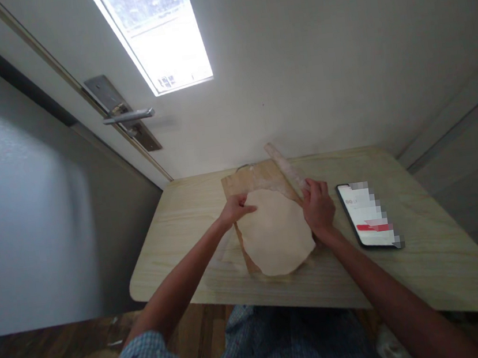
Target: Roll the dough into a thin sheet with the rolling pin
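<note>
A wide, thin, roughly round sheet of dough (276,235) covers most of a wooden board (233,182) and overhangs its right side. At the sheet's upper left edge, my left hand (236,209) pinches the rim, thumb on top. My right hand (318,204) is closed around the near end of a pale rolling pin (283,162) beside the dough's right edge. The pin slants up and to the left across the board's far right corner, clear of the dough's middle. My right palm hides the pin's near end.
Both rest on a light wood table (408,283) with rounded corners. A phone (368,215) with a lit screen lies right of my right hand. Behind the table stands a white door (295,67) with a metal handle (129,116) and a bright window pane (165,43).
</note>
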{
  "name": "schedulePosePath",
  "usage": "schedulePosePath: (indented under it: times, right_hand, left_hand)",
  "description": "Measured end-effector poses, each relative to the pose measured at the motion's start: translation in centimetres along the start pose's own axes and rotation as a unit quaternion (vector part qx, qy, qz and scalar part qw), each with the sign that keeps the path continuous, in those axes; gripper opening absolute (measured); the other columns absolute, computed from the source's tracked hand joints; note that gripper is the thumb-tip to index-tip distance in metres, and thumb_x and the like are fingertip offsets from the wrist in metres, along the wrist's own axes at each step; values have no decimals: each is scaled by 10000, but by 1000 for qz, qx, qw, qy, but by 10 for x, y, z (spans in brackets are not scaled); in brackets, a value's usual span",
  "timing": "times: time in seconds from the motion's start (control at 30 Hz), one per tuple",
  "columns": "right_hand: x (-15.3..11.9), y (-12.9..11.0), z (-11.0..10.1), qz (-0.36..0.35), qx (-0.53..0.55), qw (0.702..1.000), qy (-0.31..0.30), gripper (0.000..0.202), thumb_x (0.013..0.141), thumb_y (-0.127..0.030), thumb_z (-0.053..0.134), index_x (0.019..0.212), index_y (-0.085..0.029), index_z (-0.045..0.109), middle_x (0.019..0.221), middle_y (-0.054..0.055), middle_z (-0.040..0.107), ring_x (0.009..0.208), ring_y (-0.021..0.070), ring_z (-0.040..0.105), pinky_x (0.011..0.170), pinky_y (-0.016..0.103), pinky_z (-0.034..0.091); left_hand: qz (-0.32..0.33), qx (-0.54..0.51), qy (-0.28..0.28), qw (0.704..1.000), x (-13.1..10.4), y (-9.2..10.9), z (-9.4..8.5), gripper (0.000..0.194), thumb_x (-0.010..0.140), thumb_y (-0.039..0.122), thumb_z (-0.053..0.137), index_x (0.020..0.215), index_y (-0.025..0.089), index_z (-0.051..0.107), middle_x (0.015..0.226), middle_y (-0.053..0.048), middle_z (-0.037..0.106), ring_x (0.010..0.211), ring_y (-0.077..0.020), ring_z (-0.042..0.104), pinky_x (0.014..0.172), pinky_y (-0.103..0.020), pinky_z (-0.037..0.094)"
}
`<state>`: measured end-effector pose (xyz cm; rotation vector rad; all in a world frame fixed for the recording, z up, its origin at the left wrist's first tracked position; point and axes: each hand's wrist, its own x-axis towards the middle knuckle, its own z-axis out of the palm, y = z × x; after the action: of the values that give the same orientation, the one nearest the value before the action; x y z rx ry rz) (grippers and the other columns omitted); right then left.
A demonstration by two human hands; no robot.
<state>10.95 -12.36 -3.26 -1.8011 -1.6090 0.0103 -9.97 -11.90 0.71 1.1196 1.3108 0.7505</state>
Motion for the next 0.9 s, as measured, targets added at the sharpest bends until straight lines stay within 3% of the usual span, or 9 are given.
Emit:
schedulePosePath:
  times: [0.13, 0.27, 0.33, 0.47, 0.63, 0.8, 0.9]
  right_hand:
    - [0, 0, -1, 2, 4, 1000, -3, 327, 844, -248, 316, 1082, -150, 518, 990, 104, 537, 808, 200, 528, 631, 298, 374]
    - [-1, -1, -1, 9, 4, 1000, -6, 331, 843, -258, 321, 1094, -155, 511, 1009, 103, 529, 821, 200, 526, 629, 299, 383]
    - [-1, -1, 0, 8, 5, 1000, -7, 331, 842, -258, 324, 1094, -154, 511, 1003, 100, 529, 824, 199, 526, 631, 299, 386]
    - [-1, -1, -1, -6, 12, 1000, -6, 328, 837, -241, 321, 1088, -152, 512, 993, 102, 525, 830, 194, 522, 645, 300, 392]
    - [-1, -2, -2, -16, 8, 1000, -5, 313, 837, -244, 335, 1074, -159, 521, 975, 89, 535, 811, 190, 530, 639, 294, 391]
    - [2, -5, -5, -86, 12, 996, -36, 301, 844, -235, 357, 1080, -157, 527, 997, 93, 544, 815, 190, 538, 662, 297, 410]
    - [4, -11, -9, -173, 3, 982, -75, 292, 846, -226, 372, 1076, -170, 543, 1004, 90, 551, 826, 186, 538, 698, 302, 416]
  left_hand:
    - [1, -36, 23, 999, 5, 6, -3, 191, 581, 130, 669, 770, 119, 653, 647, -8, 661, 543, -121, 588, 531, -234, 461]
    - [24, -20, 117, 993, 20, 3, -15, 163, 578, 158, 675, 737, 122, 659, 633, 1, 648, 533, -108, 571, 523, -219, 444]
    - [20, -18, 133, 991, 23, -4, -23, 129, 580, 177, 669, 690, 113, 651, 622, -5, 640, 519, -99, 556, 509, -212, 433]
    - [4, -8, 142, 990, 16, -16, -34, 162, 555, 233, 685, 645, 106, 642, 574, -1, 611, 485, -82, 520, 461, -190, 397]
    - [8, 22, 181, 983, 6, -20, -36, 160, 539, 241, 692, 592, 112, 612, 498, 28, 548, 450, -61, 467, 420, -168, 346]
    - [34, 60, 228, 971, 4, -11, -40, 122, 577, 212, 650, 623, 116, 590, 552, 3, 571, 494, -98, 518, 468, -209, 409]
    - [76, 84, 305, 945, 0, 5, -51, 101, 670, 225, 560, 714, 133, 565, 714, -32, 604, 646, -126, 565, 571, -238, 448]
